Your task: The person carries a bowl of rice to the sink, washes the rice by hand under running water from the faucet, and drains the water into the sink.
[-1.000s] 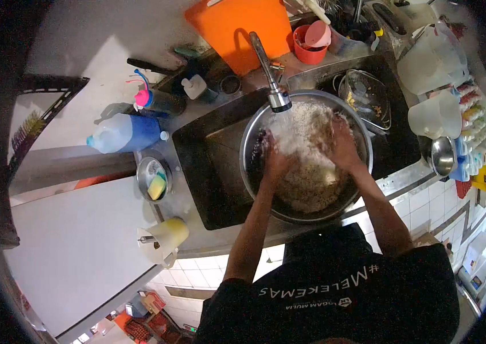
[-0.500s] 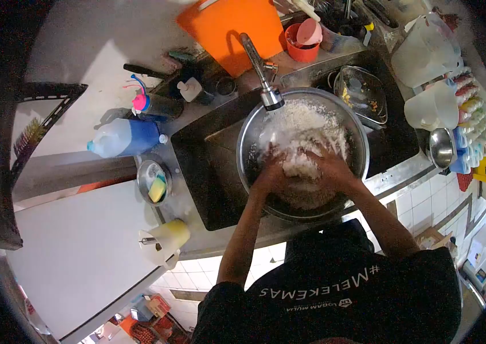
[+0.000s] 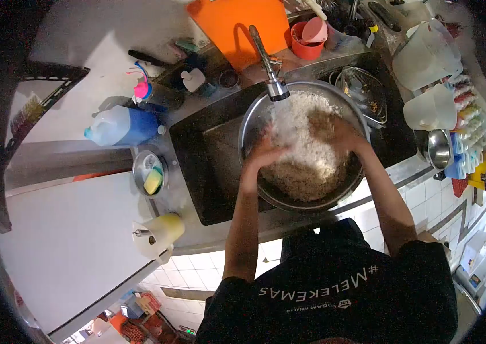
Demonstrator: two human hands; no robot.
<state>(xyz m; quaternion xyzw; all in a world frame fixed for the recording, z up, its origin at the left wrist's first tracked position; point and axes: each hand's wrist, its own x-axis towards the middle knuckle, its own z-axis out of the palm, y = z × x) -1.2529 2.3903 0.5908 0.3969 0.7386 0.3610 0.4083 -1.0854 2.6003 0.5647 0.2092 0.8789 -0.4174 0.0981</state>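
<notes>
A large steel bowl (image 3: pixel 247 126) stands over the dark sink, under the faucet (image 3: pixel 278 90). Inside it are white grains or flakes (image 3: pixel 306 152) with cloudy liquid, browner toward the near side. At the bowl's left side my left hand (image 3: pixel 266 150) reaches in, fingers apart, touching the white matter. My right hand (image 3: pixel 337 133) is in the bowl's right half, blurred by motion and dusted with white; its fingers cannot be made out clearly.
Behind the sink are an orange board (image 3: pixel 246 28) and a red container (image 3: pixel 306 49). A strainer (image 3: pixel 363 94) sits right of the bowl. Leftward are a blue-liquid jug (image 3: pixel 122 126), a sponge dish (image 3: pixel 150 172) and a pale pitcher (image 3: pixel 159 235). Plastic tubs (image 3: pixel 431 109) line the right.
My hands were close together near the bowl's middle half a second ago; now they are apart, the left toward the left wall and the right farther back and right.
</notes>
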